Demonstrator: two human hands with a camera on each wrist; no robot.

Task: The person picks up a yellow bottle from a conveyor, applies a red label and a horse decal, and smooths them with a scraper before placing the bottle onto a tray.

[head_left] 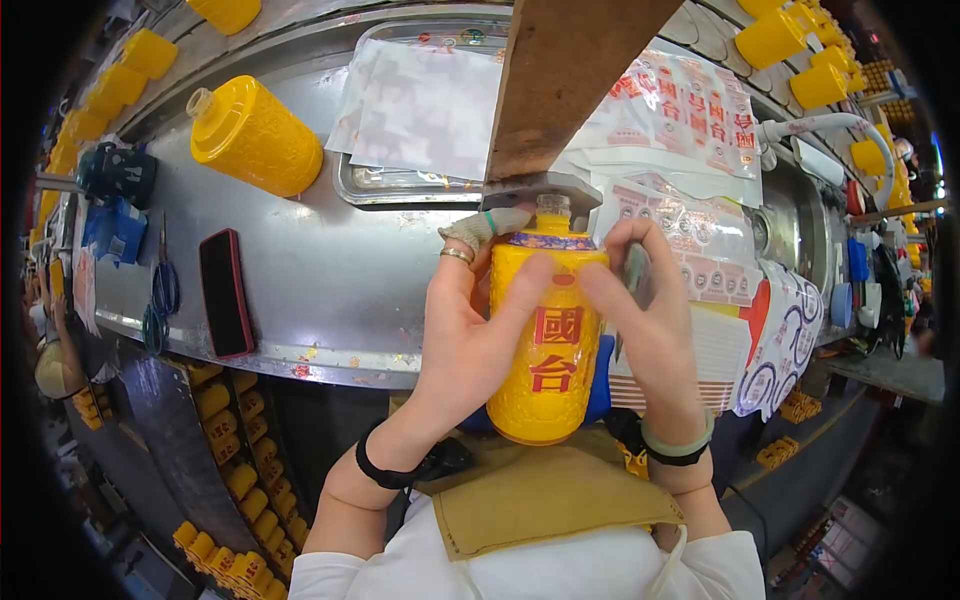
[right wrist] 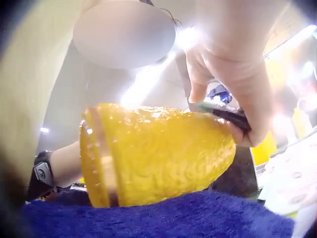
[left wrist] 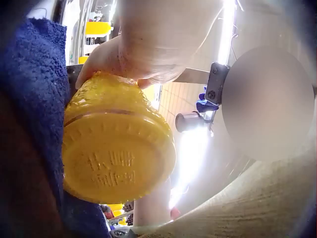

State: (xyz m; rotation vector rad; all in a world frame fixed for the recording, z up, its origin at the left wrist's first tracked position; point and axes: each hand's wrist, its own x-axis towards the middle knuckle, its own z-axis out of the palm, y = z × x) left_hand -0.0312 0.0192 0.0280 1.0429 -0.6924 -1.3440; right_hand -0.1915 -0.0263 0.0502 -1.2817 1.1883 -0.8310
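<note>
Toward five o'clock from centre, the left hand [head_left: 470, 335] grasps a yellow bottle [head_left: 545, 345] lettered 國台, fingers partly hidden behind; only the left wrist view shows its base [left wrist: 116, 161], embossed characters hard to read. At the bottle's two o'clock the right hand [head_left: 655, 315] pinches a slim dark tool [right wrist: 233, 117], clearer from the right wrist; farther, at ten, sits a second yellow bottle [head_left: 258, 140]

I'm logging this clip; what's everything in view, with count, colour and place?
Labelled bottle: one, yellow, centre
Second bottle: one, yellow, upper left
Background bottles: many, yellow, around edges
Worktop: one, silver, left
Phone: one, black and red, left
Scissors: at least one pair, blue, left of phone
Pale sheets: several, whitish, upper middle
Printed sheets: several, red and white, right
Tray: one, silver, under pale sheets
Beam: one, brown, top centre
Cloth: one, blue, beneath labelled bottle
Slim object: one, dark, beside labelled bottle
Apron: one, tan, bottom
Left hand: one, gripping labelled bottle
Right hand: one, pinching slim object
</note>
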